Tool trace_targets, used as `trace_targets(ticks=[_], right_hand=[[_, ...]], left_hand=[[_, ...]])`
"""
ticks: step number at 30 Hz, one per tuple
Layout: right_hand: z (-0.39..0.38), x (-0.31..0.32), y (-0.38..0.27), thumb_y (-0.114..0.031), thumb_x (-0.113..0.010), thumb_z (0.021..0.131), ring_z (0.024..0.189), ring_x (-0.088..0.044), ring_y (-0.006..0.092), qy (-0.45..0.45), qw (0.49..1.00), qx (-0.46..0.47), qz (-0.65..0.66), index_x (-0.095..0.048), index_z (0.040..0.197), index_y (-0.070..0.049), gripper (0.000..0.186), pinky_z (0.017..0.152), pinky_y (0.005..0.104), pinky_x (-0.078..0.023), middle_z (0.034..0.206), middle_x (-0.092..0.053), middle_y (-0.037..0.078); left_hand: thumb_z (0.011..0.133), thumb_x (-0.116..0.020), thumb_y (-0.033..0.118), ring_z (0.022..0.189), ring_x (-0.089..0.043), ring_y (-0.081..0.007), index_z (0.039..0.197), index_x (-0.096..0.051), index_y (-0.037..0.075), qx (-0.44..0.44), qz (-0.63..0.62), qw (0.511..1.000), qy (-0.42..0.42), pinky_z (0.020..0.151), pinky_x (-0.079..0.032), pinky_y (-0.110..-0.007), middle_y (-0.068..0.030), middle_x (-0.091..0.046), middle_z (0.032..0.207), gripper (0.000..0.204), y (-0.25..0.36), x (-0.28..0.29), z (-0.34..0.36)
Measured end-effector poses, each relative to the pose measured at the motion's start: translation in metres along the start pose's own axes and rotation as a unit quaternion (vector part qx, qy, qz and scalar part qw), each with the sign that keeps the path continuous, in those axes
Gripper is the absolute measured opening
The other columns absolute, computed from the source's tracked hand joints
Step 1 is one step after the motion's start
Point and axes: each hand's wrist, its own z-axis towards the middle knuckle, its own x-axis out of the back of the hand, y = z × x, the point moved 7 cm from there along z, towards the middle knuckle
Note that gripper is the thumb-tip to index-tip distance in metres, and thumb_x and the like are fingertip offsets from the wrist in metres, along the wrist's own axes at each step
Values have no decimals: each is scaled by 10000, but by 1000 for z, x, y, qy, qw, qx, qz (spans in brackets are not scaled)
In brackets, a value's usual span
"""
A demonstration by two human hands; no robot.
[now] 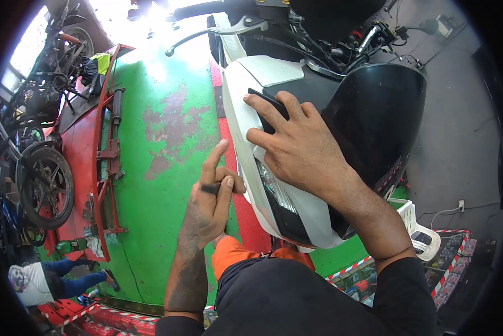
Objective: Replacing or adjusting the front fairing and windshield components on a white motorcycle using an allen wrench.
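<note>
Right hand (296, 147) lies flat, fingers spread, on the white scooter nose (246, 106) — left hand (211, 203), just beside its left edge, pinches a small dark bit (210, 188).

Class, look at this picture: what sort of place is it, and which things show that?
Most likely a motorcycle repair workshop: a scooter's white front panel on a green lift platform, and another motorcycle on a red lift.
</note>
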Motion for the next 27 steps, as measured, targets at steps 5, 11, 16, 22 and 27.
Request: trace_targets(ticks=[5,11,16,22,27], right_hand=[[1,-3,-1,-227,-741,889,1278,-479,320,-13,1000,-1,-10,-711,1124,-168,244,924,433,-475,1535,-507,76],[3,-2,-2,-225,-747,881,1262,-476,315,-21,1000,-2,-12,-707,1121,-171,249,920,420,-471,1544,-495,67],[1,-6,0,-184,-738,822,1341,-474,346,-32,999,-20,-7,-677,1105,-207,290,994,443,-472,1590,-466,54],[1,-2,-1,-232,-753,873,1259,-485,321,3,1000,5,-6,-709,1105,-162,245,924,425,-475,1531,-510,81],[-1,-5,0,-237,-742,890,1280,-487,328,14,1000,4,3,-723,1131,-152,255,937,438,-484,1525,-522,94]], left_hand=[[1094,-572,152,736,-655,-253,1471,-556,69,143,87,976,-139,735,-540,-391,-112,-594,786,386,-11,12,-6],[1091,-576,183,785,-703,-357,1288,-676,86,8,234,967,-100,716,-548,-431,-169,-699,892,241,13,19,18],[1059,-615,203,845,-730,-387,1179,-691,63,-1,302,949,-94,758,-567,-494,-199,-729,925,200,19,17,33],[1027,-637,211,838,-741,-409,1066,-714,32,107,398,902,-131,769,-575,-527,-222,-737,860,198,22,1,41],[1020,-628,228,843,-742,-425,1046,-732,12,138,466,865,-128,785,-583,-521,-241,-735,832,240,33,-3,46]])
